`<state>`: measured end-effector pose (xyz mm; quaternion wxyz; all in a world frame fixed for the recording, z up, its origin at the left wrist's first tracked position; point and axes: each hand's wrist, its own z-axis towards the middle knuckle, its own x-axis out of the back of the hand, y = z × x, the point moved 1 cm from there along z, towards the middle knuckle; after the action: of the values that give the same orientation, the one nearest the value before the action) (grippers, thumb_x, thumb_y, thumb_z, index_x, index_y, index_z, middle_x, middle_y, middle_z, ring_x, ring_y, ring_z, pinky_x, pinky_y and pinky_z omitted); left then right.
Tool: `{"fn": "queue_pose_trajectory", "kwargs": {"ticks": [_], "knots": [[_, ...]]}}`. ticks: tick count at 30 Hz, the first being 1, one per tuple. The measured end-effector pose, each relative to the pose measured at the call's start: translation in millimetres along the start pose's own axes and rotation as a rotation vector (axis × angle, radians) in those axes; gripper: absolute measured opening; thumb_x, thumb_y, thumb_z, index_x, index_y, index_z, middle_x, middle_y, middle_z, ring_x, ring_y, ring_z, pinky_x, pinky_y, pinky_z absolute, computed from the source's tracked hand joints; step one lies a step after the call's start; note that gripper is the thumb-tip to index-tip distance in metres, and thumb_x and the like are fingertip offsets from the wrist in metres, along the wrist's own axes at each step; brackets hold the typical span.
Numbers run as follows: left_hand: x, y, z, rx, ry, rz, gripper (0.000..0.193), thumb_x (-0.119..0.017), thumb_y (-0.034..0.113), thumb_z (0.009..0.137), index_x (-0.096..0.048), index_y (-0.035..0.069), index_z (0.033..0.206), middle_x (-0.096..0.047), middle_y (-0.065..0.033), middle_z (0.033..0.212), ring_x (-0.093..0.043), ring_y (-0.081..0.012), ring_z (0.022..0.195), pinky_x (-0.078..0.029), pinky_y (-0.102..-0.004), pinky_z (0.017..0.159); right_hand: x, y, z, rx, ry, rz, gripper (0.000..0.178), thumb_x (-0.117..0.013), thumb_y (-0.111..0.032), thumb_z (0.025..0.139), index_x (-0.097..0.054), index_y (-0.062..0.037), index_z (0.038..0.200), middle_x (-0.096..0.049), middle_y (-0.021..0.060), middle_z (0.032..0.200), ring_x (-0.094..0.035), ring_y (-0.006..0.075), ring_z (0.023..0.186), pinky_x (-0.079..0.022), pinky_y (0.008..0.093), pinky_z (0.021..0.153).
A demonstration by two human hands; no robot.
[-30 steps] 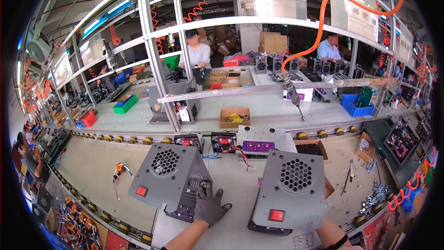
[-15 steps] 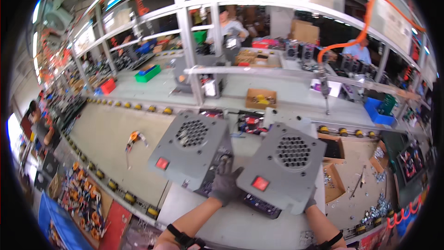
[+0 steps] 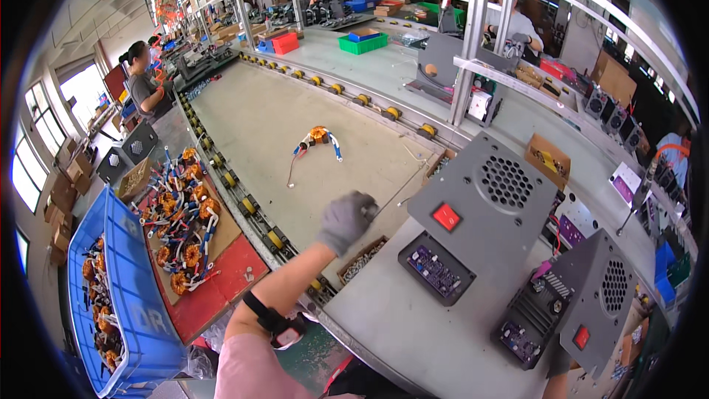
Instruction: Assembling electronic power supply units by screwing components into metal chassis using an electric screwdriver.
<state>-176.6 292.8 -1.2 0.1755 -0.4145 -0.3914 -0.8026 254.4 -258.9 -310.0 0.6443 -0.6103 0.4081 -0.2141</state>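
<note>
Housing [image 3: 594,307] at right, presumably steadied by right hand [image 3: 559,364]; grip and spread hidden. Left hand [image 3: 347,220] part-curled over tan board [image 3: 377,159], contents unclear.

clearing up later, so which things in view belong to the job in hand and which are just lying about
Seemingly in the job:
left grey housing
right grey housing
leftmost purple circuit board
orange coil beyond the left hand, perhaps

Seemingly just lying about:
green bin
red bin
open cardboard box
</note>
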Motion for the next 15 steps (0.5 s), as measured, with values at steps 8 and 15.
{"fn": "queue_pose_trajectory", "kwargs": {"ticks": [8, 15], "knots": [[-55.4, -165.4, 136.0, 0.892, -0.028, -0.230, 0.035, -0.058, 0.037, 0.087, -0.064, 0.004, 0.100, -0.067, -0.0126, 0.086, -0.064, -0.0254, 0.068, -0.050, -0.0375, 0.060, 74.5, -57.1, 18.8, 0.042, 0.094, 0.301, 0.030, -0.057, -0.016, 0.091, -0.056, -0.0035, 0.118, -0.058, 0.0043, 0.100, -0.055, 0.0143, 0.085, -0.047, 0.0279, 0.075], [-86.7, -183.5, 137.5, 0.909, -0.285, -0.617, 0.025, -0.059, 0.026, 0.085, -0.064, 0.004, 0.074, -0.063, -0.0069, 0.065, -0.059, -0.0174, 0.052, -0.046, -0.0320, 0.047, 158.4, -56.4, -13.4, -0.026, 0.201, 0.589, 0.027, -0.057, -0.012, 0.092, -0.057, -0.0033, 0.117, -0.054, 0.0024, 0.102, -0.052, 0.0116, 0.084, -0.047, 0.0258, 0.074]]}}
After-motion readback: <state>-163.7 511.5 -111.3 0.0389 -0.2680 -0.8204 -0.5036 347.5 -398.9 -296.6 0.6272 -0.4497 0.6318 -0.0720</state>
